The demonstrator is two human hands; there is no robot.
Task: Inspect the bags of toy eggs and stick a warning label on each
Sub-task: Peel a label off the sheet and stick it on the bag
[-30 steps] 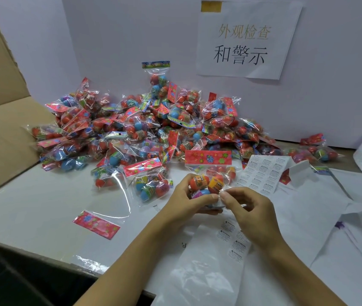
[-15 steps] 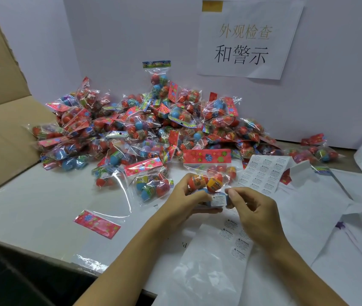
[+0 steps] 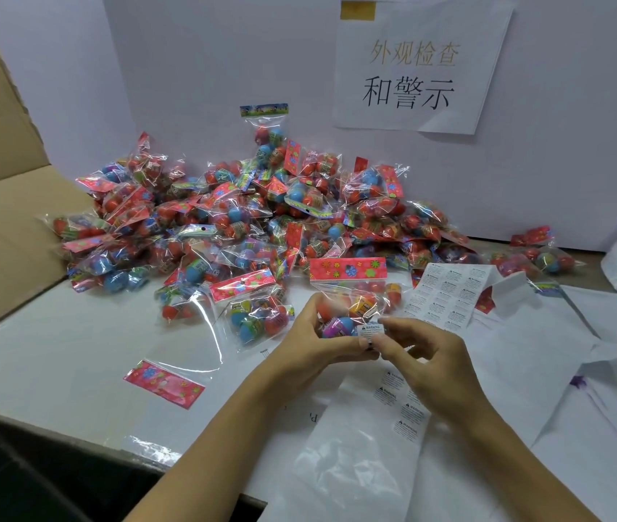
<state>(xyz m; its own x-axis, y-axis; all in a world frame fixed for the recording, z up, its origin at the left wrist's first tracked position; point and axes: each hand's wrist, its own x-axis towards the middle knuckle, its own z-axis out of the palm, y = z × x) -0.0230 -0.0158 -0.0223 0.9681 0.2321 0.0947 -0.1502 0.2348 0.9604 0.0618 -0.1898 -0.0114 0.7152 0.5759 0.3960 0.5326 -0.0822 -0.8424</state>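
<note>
surface: white table [image 3: 54, 356] | on it: bag pile [image 3: 246, 224]; label sheets [image 3: 446, 295]; loose header card [image 3: 164, 384]

Both forearms bare, entering from the lower edge and converging toward centre. Left hand [image 3: 307, 335] raised, palm turned inward, fingers curled round the bag [image 3: 352, 295] from the left, thumb along its lower edge. Right hand [image 3: 418, 356] just beside the left, back of hand toward the camera, wrist slightly bent. Right thumb and forefinger brought together on the label [image 3: 371, 329] at the bag's lower right corner; remaining fingers loosely curled beneath. Fingertips of the two hands nearly touching. Exact contact of the right thumb hidden behind the label.
</note>
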